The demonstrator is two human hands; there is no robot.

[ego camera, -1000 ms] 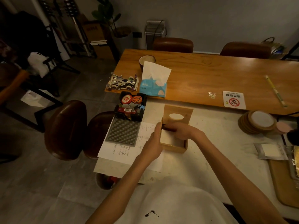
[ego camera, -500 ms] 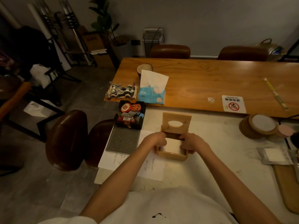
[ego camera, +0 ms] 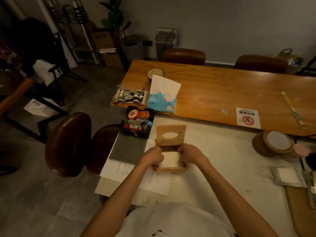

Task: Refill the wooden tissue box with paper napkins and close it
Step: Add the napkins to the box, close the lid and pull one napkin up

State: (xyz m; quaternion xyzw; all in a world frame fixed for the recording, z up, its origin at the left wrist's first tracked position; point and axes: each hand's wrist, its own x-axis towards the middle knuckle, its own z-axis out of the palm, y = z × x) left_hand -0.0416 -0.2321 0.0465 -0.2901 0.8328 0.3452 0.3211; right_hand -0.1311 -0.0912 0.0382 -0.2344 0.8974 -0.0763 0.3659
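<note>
Indoors, dim light, a person seated where two tables meet.

Far table: the long orange-brown wooden table (ego camera: 222, 93) carries a blue soft pack of tissues (ego camera: 161, 103) with one white sheet standing up, a silver toy race car (ego camera: 130, 96) just beside it, and a white no-smoking sticker (ego camera: 248, 118) toward the right.

Near table: the pale stone-look tabletop (ego camera: 222, 159) holds the work, with a stack of round cork coasters (ego camera: 271, 145) at the right edge and a grey studded mat (ego camera: 128, 147) to the left, well apart.

Box: the small square wooden tissue box (ego camera: 171, 169) sits in front of the person, partly on a printed white paper sheet (ego camera: 153, 182).

Lid: the flat wooden lid with an oval slot (ego camera: 171, 135) stands upright at the box's far edge, not yet closed.

Napkins: a white stack of paper napkins (ego camera: 170, 159) lies inside the box.

Left hand (ego camera: 152, 157): curled over the box's left rim, fingers tucked at the stack's edge; whether they pinch it cannot be told.

Right hand (ego camera: 191, 153): likewise curled at the right rim; a second ago it reached across the box alone, now both hands flank it.

Reading: the refill looks seated, so squaring the stack and lowering the lid appear to be what remains.
</note>
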